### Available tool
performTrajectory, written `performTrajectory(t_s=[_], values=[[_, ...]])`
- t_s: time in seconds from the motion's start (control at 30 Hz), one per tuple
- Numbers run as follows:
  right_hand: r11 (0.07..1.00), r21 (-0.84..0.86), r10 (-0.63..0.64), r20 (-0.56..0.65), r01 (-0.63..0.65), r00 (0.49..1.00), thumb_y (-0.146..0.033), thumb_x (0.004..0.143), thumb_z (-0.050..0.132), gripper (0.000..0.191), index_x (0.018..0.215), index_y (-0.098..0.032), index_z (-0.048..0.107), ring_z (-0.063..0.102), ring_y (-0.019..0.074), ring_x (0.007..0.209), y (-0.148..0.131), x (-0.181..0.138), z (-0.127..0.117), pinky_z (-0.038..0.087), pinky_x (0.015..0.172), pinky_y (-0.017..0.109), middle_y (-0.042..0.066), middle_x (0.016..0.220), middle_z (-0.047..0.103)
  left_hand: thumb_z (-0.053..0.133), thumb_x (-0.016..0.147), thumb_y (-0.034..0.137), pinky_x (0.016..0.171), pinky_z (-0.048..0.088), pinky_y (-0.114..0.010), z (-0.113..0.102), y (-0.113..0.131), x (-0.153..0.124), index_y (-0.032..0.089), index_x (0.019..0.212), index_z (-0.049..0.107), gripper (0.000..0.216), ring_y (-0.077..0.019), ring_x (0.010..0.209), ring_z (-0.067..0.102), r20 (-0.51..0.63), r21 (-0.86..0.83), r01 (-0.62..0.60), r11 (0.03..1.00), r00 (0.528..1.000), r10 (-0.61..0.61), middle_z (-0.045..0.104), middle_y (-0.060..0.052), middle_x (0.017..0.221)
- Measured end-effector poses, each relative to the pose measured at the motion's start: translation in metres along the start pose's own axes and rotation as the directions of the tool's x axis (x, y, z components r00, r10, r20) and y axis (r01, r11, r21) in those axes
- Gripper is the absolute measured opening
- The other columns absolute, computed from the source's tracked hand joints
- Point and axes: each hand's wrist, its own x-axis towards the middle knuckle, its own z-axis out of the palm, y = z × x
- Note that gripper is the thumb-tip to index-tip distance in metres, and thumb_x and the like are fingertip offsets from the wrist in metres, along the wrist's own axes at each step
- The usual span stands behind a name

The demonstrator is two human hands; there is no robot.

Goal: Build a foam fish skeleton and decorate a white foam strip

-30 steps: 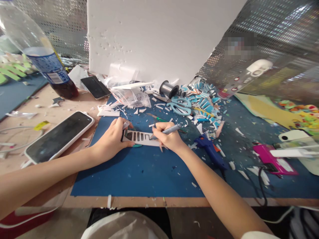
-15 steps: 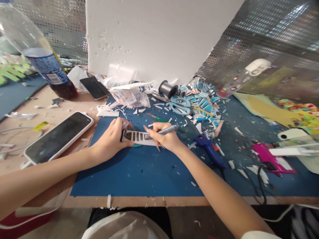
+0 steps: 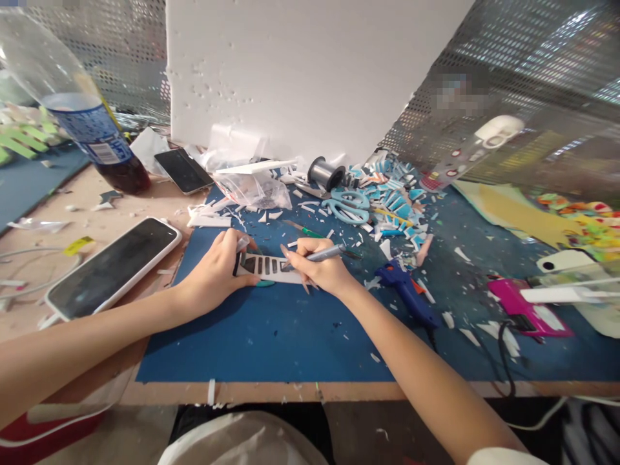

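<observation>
My left hand (image 3: 220, 261) grips the left end of a narrow white piece (image 3: 285, 276) marked with a row of dark patches. Its thumb rests along the near edge, by a small teal shape (image 3: 265, 283). In my right hand (image 3: 322, 268) is a grey marker pen (image 3: 325, 252), slanted with its tip down on the white piece near the last dark patch. Fingers of the right hand also touch the piece's right part and hide its end. Beyond both hands, a green-handled craft knife (image 3: 310, 231) lies on the blue mat (image 3: 271, 342).
Light blue scissors (image 3: 346, 206), a wire spool (image 3: 325, 173) and blue-white scraps (image 3: 397, 200) lie behind. A blue glue gun (image 3: 407, 294) and a magenta device (image 3: 530, 307) with a black cord are at right. Left are phones (image 3: 116, 268) and a tilted-looking cola bottle (image 3: 104, 135).
Almost nothing differs. Both hands, the pen and the white piece keep their places; the view has shifted very slightly.
</observation>
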Motion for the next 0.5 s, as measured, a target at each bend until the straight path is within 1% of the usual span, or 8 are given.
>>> performTrajectory(t_s=[0.1,0.17,0.27,0.43,0.5], values=[[0.998,-0.056,-0.031,-0.046,0.029,0.998,-0.024,0.079,0.055,0.042,0.048,-0.021,0.027,0.037,0.0059,0.035,0.0004,0.0002,0.0001,0.027,0.039,0.02,-0.008,0.04,0.032,0.068,0.071,0.029,0.084,0.045,-0.04,0.0004,-0.0001,-0.0001,0.021,0.091,0.038,0.037,-0.0244,0.097,0.051,-0.004,0.004,0.0,1.0,1.0,0.0,0.056,-0.006,0.101],[0.997,-0.074,-0.017,-0.073,0.012,0.997,-0.024,0.079,0.054,0.042,0.048,-0.021,0.025,0.036,0.0058,0.035,0.0006,0.0003,0.0001,0.026,0.038,0.019,-0.008,0.04,0.03,0.068,0.071,0.028,0.084,0.045,-0.039,0.0006,-0.0001,0.0,0.021,0.091,0.038,0.037,-0.0242,0.097,0.051,-0.003,0.006,0.004,1.0,1.0,-0.004,0.056,-0.006,0.101],[0.999,-0.036,0.02,-0.043,-0.022,0.999,-0.028,0.08,0.054,0.04,0.049,-0.021,0.029,0.041,0.0067,0.034,0.0006,0.0003,0.0003,0.029,0.037,0.019,-0.008,0.04,0.033,0.068,0.07,0.029,0.085,0.045,-0.04,0.0008,-0.0003,0.0006,0.021,0.09,0.037,0.037,-0.0243,0.097,0.052,0.001,0.006,0.005,1.0,1.0,-0.005,0.056,-0.006,0.101],[0.998,-0.058,0.011,-0.075,-0.015,0.997,-0.025,0.078,0.054,0.041,0.048,-0.021,0.026,0.038,0.0061,0.034,-0.0001,0.0004,0.0009,0.026,0.037,0.019,-0.008,0.04,0.031,0.07,0.07,0.028,0.084,0.046,-0.04,0.0013,-0.0016,0.0006,0.021,0.091,0.038,0.039,-0.024,0.096,0.052,-0.009,0.016,-0.007,1.0,1.0,0.007,0.056,-0.006,0.101],[0.999,-0.037,0.022,-0.061,-0.024,0.998,-0.026,0.079,0.054,0.04,0.049,-0.021,0.028,0.039,0.0064,0.034,-0.0002,0.0005,0.0013,0.027,0.037,0.02,-0.008,0.04,0.032,0.07,0.07,0.028,0.084,0.046,-0.04,0.0015,-0.0018,0.0003,0.021,0.091,0.038,0.039,-0.0241,0.096,0.052,-0.006,0.017,-0.005,1.0,1.0,0.005,0.056,-0.006,0.102]])
